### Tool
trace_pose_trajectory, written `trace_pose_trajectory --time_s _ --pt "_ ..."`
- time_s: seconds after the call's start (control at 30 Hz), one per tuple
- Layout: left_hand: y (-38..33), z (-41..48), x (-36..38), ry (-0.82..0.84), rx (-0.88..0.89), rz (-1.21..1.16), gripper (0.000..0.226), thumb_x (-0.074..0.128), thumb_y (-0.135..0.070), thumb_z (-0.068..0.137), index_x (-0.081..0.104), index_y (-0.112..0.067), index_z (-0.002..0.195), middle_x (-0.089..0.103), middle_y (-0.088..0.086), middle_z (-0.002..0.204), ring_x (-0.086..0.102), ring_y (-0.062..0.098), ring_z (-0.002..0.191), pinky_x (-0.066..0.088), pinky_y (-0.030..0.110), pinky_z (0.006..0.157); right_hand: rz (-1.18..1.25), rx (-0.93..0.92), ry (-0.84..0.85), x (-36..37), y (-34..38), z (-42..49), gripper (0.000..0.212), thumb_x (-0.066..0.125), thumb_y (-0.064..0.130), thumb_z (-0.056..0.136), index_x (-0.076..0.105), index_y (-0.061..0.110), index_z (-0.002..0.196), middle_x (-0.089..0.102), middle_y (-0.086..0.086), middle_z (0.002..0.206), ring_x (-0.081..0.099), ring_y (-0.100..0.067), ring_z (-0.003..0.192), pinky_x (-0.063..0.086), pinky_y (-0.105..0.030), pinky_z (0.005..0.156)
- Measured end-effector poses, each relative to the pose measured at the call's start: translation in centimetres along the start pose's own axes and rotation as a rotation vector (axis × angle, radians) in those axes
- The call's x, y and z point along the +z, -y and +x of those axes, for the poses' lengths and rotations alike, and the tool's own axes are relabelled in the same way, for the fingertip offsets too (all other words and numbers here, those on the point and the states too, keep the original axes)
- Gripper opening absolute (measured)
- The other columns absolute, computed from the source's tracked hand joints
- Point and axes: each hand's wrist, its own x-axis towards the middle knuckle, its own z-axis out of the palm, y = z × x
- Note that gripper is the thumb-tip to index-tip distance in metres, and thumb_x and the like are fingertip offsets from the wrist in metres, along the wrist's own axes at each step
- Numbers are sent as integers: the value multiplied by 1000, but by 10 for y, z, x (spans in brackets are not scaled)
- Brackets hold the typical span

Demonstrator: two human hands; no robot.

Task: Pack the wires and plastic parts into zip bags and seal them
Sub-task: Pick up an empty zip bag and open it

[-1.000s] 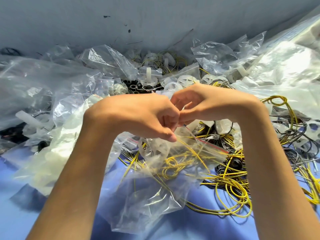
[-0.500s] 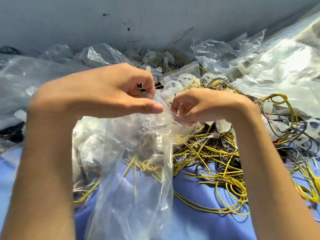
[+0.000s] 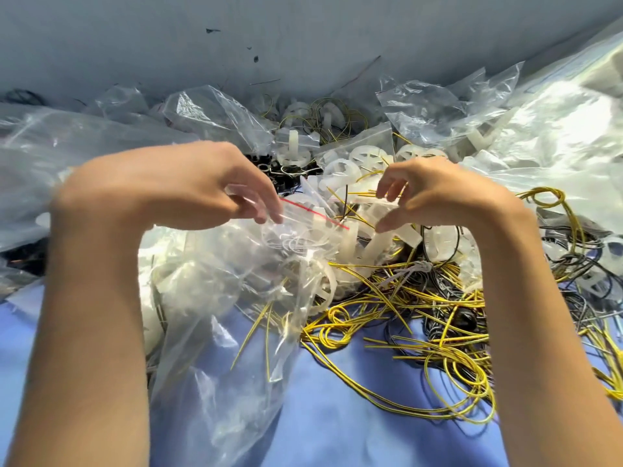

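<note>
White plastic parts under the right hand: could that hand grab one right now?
Probably yes. The right hand hangs open just above the white plastic parts, holding nothing, and nothing covers them there. Some yellow wires tangled among them might drag along.

No writing, label, brand or number is legible on the bag (image 3: 219,332), parts (image 3: 365,160), wires (image 3: 438,365) or wall (image 3: 303,35).

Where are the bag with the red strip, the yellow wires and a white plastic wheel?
bag (image 3: 314,213): head view, its red strip.
yellow wires (image 3: 435,299): head view, middle of the tangle.
white plastic wheel (image 3: 340,168): head view, its middle.
</note>
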Motion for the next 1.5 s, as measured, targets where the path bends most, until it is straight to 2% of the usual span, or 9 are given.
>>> trace_pose_trajectory --time_s 0.27,0.57,0.77,0.93,1.07,1.13,1.23,1.4,1.5 --pt "-9 11 9 -58 62 74 32 61 -17 88 66 -45 75 67 -18 88 60 5 89 50 34 82 -81 -8 -69 -2 -3 -2 8 73 17 75 74 15 83 68 1 74 61 -14 67 46 -26 54" --pt "-21 20 18 -145 133 49 24 63 -18 86 68 -41 81 67 -19 83 59 -2 84 52 30 76 375 -214 -381 -20 1 -10 10 58 31 94 58 21 97 67 -4 102 65 -21 95 53 -41 83" --pt "-27 23 20 -254 210 -20 25 62 -11 80 70 -34 77 62 -15 72 54 0 59 37 13 51 697 -324 -216 -16 20 -12 9 48 37 96 43 33 89 51 -2 99 55 -13 85 58 -50 75" --pt "-30 20 18 -340 283 -98 20 60 -8 75 70 -26 74 61 -20 64 52 1 56 35 11 50 636 -409 -157 -14 25 -16 18 62 42 83 49 34 93 57 12 89 50 -23 71 57 -49 82" --pt "-29 21 19 -372 264 -121 23 62 -2 77 70 -23 76 58 -23 61 49 -5 55 34 9 51 541 -441 -153 -15 26 -19 19 64 44 81 58 30 93 61 26 84 43 -12 62 40 -13 58" --pt "-29 20 18 -396 253 -130 23 62 -1 76 70 -23 75 58 -17 59 48 -4 53 34 10 51 531 -418 -138 -15 27 -20 21 64 42 80 63 24 92 66 20 87 59 -10 73 44 -15 66" --pt "-29 17 17 -405 248 -149 16 60 -10 73 70 -22 74 66 -13 72 52 -10 57 36 7 54 507 -404 -98 -15 23 -19 9 70 32 79 68 29 87 68 8 109 64 -11 103 54 -42 89" --pt "-29 17 14 -422 193 -188 17 48 -26 66 64 -27 71 67 -12 78 58 -2 76 46 24 83 538 -405 35 -21 19 -22 40 65 -14 75 68 25 82 58 9 129 56 -8 119 45 -48 102" --pt "-29 18 15 -422 185 -181 12 47 -26 68 59 -28 68 64 -15 76 56 -2 73 40 6 65 603 -409 82 -22 19 -24 54 57 -25 65 68 27 75 53 10 134 49 -6 126 40 -47 107"
